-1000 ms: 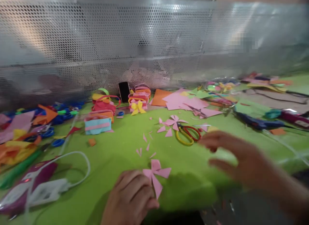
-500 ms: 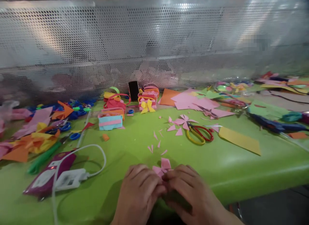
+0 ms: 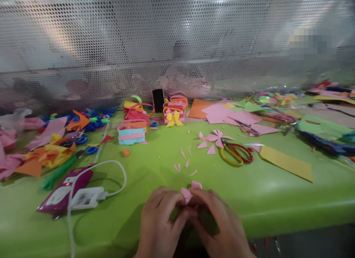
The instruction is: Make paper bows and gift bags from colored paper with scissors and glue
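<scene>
A small pink paper cut-out (image 3: 186, 194), its petal-like ends poking up, is pinched between both hands close to the table's front edge. My left hand (image 3: 162, 217) grips it from the left with curled fingers. From the right, my right hand (image 3: 219, 217) closes on the same paper, thumb beneath and fingers above; the fingertips partly hide it. Pink paper snippets (image 3: 177, 168) lie just beyond the hands. Further right, scissors with yellow and red handles (image 3: 235, 154) rest beside a pink paper flower (image 3: 217, 137).
Left stand a purple pouch (image 3: 66, 191), a white cable (image 3: 126, 173) and a green-handled tool (image 3: 59, 173). Small paper bags (image 3: 131, 136) and a phone (image 3: 158, 100) line the back before a perforated metal screen (image 3: 124, 40). Yellow paper (image 3: 287, 163) and coloured sheets lie right.
The view has shifted slightly, so the table things appear further right. My fingers have moved on the pink paper, which now shows less between them, and my thumbs are drawn together below.
</scene>
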A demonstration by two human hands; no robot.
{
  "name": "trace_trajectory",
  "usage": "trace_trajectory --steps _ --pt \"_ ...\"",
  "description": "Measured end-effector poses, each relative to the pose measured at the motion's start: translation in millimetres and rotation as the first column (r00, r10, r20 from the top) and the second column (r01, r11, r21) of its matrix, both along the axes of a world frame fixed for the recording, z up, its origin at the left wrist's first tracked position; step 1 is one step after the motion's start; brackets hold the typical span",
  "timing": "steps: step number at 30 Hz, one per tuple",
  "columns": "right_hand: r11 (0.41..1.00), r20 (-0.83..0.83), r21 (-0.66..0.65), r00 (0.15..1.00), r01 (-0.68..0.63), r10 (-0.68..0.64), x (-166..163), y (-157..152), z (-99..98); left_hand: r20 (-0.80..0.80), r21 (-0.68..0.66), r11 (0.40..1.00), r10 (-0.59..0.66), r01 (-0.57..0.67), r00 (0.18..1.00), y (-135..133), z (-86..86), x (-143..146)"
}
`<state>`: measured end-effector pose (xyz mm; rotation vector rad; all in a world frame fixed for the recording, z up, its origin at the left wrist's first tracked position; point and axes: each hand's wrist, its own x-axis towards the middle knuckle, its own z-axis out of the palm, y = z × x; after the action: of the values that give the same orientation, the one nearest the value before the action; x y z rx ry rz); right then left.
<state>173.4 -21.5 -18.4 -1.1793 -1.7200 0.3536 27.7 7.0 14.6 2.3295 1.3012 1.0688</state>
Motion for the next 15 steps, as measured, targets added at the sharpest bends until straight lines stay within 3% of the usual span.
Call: trace_trajectory --steps 3,6,9,12,14,15 --pt "1.000 0.019 0.000 0.999 -0.026 0.026 3.2 2.6 6.6 0.043 0.014 1.000 -0.028 0.027 0.999 0.3 3.7 -1.2" --pt "0.999 -0.048 0.042 0.998 -0.026 0.028 6.0 0.9 14.0 0.058 -0.015 0.996 0.094 -0.093 0.994 -0.6 6.7 -7.4" --pt "0.988 -0.092 0.157 0.996 0.004 0.011 6.7 -3.8 15.1 0.084 -0.293 0.941 0.202 -0.169 0.976 -4.7 7.7 -12.2" --pt "0.945 -0.198 0.292 0.976 0.150 -0.093 6.6 -8.7 7.7 0.242 -0.654 0.756 0.185 0.020 0.952 -11.1 11.0 -6.9" --pt "0.911 -0.270 0.358 0.957 0.205 -0.109 8.5 -12.5 1.5 0.380 -0.775 0.609 0.233 0.171 0.895 -15.1 15.4 1.3" --pt "0.910 -0.255 0.379 0.964 0.166 -0.070 10.4 -14.8 -0.8 0.442 -0.798 0.553 0.268 0.240 0.856 -16.5 17.7 5.6"
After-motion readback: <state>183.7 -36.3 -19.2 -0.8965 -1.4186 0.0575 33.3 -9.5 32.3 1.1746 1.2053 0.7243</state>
